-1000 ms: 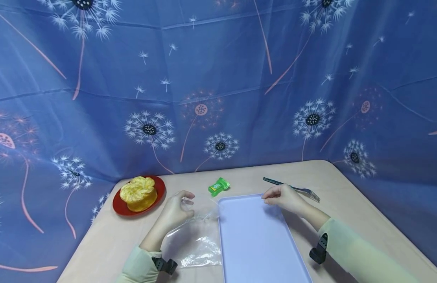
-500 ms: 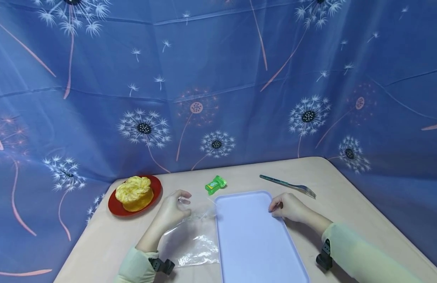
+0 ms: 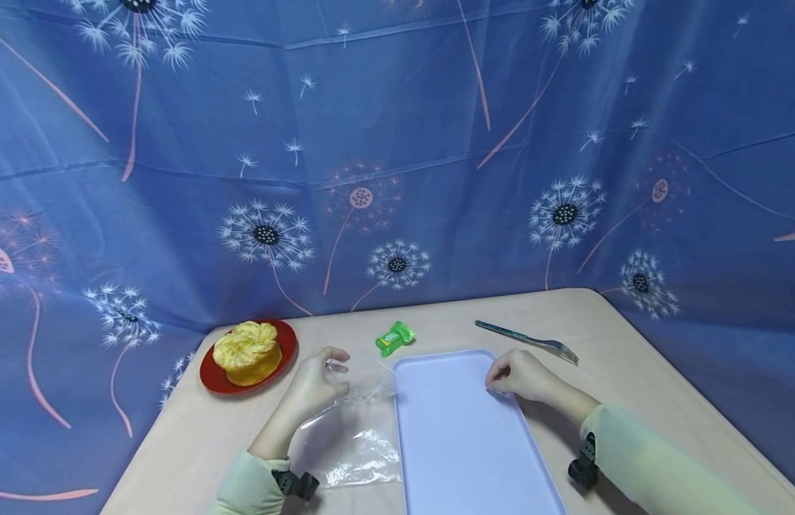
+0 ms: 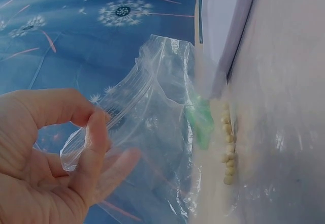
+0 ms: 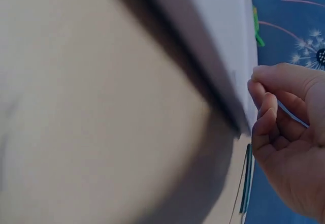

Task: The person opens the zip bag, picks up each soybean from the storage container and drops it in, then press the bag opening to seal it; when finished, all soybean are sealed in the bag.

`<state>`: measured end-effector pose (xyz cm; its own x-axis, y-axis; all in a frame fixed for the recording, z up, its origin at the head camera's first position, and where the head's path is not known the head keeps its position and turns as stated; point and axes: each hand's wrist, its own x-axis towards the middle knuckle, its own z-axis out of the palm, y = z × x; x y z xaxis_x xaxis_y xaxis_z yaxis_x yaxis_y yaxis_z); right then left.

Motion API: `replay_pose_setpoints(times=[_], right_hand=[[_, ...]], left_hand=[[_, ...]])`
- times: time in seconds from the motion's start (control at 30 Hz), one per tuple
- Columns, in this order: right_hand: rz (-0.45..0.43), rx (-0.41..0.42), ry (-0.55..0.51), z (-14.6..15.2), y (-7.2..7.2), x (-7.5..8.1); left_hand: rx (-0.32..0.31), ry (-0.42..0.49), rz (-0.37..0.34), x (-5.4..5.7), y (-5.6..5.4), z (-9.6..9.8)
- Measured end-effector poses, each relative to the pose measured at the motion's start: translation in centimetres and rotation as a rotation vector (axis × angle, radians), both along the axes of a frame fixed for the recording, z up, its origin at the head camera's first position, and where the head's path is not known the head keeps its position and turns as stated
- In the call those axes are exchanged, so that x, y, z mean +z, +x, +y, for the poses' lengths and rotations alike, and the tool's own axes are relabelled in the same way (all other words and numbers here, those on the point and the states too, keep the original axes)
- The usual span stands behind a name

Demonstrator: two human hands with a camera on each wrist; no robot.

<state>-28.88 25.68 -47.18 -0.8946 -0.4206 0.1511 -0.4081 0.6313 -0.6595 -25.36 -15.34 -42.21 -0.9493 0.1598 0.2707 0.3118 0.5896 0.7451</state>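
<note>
My left hand (image 3: 315, 380) pinches the mouth of a clear plastic bag (image 3: 365, 447) between thumb and forefinger, left of a pale lilac tray (image 3: 468, 443). In the left wrist view the bag (image 4: 152, 127) hangs in folds from those fingertips. Several small round pale-yellow beads or beans (image 4: 229, 138) lie in a line behind its film; whether they are inside it cannot be told. Over the tray's far right edge is my right hand (image 3: 529, 375), thumb tip meeting curled fingers. Anything tiny between them is too small to make out, also in the right wrist view.
A green-wrapped sweet (image 3: 393, 339) lies beyond the tray. A fork (image 3: 524, 337) with a dark handle lies behind my right hand. At the far left a yellow bun (image 3: 247, 355) sits on a red plate (image 3: 289, 352). A blue dandelion-print curtain (image 3: 436, 179) encloses the table.
My right hand has come nearer and slightly right, from the tray's far edge to its right edge, uncovering the fork. My left hand keeps its pinch on the bag.
</note>
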Motion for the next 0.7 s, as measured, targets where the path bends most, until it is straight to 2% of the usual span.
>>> replay_pose_setpoints(times=[0.1,0.33,0.57,0.7], right_hand=[[-0.049,-0.003,-0.071,-1.2,-0.3,0.5],[-0.079,0.007,-0.18,-6.5,-0.8,2.0],[-0.053,0.132,-0.25,-12.2,-0.4,3.2],[-0.028,0.19,-0.253,-14.9,-0.2,3.8]], left_hand=[[0.006,-0.006,0.008,0.0,0.0,0.0],[0.008,0.003,0.0,0.0,0.2,0.0],[0.003,0.01,-0.002,-0.1,0.2,0.1],[0.001,0.023,-0.011,-0.1,0.2,0.1]])
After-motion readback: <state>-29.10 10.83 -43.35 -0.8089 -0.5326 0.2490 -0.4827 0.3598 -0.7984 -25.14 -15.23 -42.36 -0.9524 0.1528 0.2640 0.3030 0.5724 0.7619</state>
